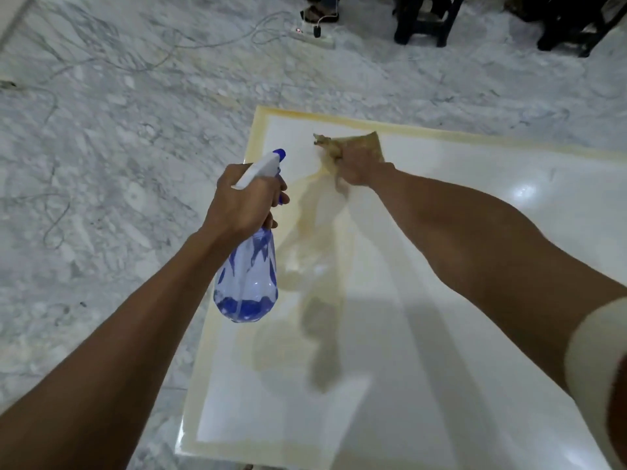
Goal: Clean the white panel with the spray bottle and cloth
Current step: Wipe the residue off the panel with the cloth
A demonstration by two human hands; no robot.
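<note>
A glossy white panel with a yellowed border lies flat on the marble floor. My left hand grips the neck of a clear blue spray bottle with a white trigger head, held above the panel's left edge. My right hand presses a tan cloth onto the panel near its far left corner. Wet yellowish streaks run down the panel between my arms.
Grey-veined marble floor surrounds the panel. A white power strip with cables lies at the back. Dark chair legs stand at the far right, and a person's sandalled foot is near the strip.
</note>
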